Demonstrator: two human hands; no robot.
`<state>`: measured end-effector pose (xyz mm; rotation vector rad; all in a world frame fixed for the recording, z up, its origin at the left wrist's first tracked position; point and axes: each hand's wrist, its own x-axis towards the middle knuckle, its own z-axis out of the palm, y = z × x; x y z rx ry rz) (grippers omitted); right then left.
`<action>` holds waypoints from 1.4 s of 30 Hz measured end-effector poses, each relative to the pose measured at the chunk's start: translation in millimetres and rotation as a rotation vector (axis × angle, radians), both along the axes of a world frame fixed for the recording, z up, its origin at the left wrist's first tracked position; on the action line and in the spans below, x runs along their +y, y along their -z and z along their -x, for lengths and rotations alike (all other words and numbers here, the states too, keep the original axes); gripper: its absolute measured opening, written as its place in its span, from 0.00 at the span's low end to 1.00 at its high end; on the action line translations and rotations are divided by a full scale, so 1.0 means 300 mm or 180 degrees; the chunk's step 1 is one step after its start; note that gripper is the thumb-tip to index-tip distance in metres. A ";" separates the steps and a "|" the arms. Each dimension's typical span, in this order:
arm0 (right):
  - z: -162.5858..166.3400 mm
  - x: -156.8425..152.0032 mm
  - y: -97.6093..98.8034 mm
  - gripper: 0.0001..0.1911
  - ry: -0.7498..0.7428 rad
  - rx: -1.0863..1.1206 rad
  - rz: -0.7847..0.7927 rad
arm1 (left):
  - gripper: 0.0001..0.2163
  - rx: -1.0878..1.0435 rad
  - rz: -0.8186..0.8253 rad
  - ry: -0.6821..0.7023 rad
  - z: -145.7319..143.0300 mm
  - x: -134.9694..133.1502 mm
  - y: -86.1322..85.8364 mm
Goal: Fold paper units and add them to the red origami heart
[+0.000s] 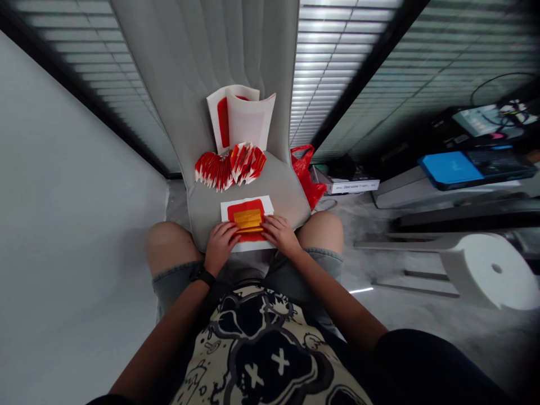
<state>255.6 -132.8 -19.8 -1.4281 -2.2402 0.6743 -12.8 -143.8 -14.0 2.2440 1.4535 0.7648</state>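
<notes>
"Starting with the hands: where are they, and what do they hold?"

"Left hand (221,242) at the left end of a gold, creased paper piece (248,217), right hand (282,232) at the right end. Fingers lie close together, tips on the paper's ends. Cannot tell if either thumb pinches from beneath."

"And the gold piece sits where?"

"On top of a white paper sheet with a red middle (268,203), between the hands. Crosswise folds visible. The sheet lies at the front of a grey, smooth-covered chair (282,183), between the person's knees."

"Behind it?"

"Fanned bundle of folded red-and-white papers (230,166), apart from the sheet. Farther back, large white sheets with red patches (251,118), curled, upright against the backrest."

"Beside the chair?"

"Crumpled red plastic bag (309,177) near the seat's right side. Farther right, a pale round-topped stool (495,270), tipped over on the floor or so angled; cannot tell."
</notes>
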 end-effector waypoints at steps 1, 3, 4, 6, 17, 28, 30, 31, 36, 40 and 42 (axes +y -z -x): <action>0.000 0.000 0.002 0.19 -0.0017 -0.0005 -0.0003 | 0.12 -0.0022 0.0029 -0.0023 -0.001 0.002 0.000; 0.000 0.001 0.004 0.20 -0.0032 -0.0012 -0.0028 | 0.12 -0.0070 0.0072 -0.0051 -0.002 0.004 -0.001; 0.000 0.002 0.004 0.19 -0.0019 -0.0010 -0.0048 | 0.11 -0.0098 0.0080 -0.0058 -0.003 0.006 -0.002; 0.000 0.004 0.005 0.16 0.0026 0.0003 -0.0082 | 0.11 -0.0161 0.0082 -0.0077 -0.006 0.007 -0.005; 0.016 0.026 -0.009 0.13 0.0229 0.0450 -0.0037 | 0.11 -0.0285 0.0172 -0.0234 -0.015 0.020 -0.006; 0.019 0.063 -0.005 0.11 0.0216 0.0354 -0.0061 | 0.12 0.0031 0.0259 -0.0302 -0.021 0.045 -0.040; 0.021 0.069 0.005 0.10 0.0226 0.0392 -0.0134 | 0.12 0.0101 0.0285 -0.0302 -0.021 0.047 -0.040; 0.022 0.071 0.009 0.10 0.0232 0.0422 -0.0176 | 0.12 0.0122 0.0298 -0.0294 -0.020 0.048 -0.038; 0.038 0.076 0.010 0.08 0.0361 0.0412 -0.0180 | 0.12 0.0084 0.0312 -0.0340 -0.021 0.053 -0.025; 0.057 0.077 0.003 0.08 0.0534 0.0298 -0.0053 | 0.12 0.0012 0.0299 -0.0429 -0.029 0.060 -0.025; 0.063 0.078 0.001 0.08 0.0586 0.0296 -0.0014 | 0.11 -0.0027 0.0303 -0.0461 -0.031 0.062 -0.029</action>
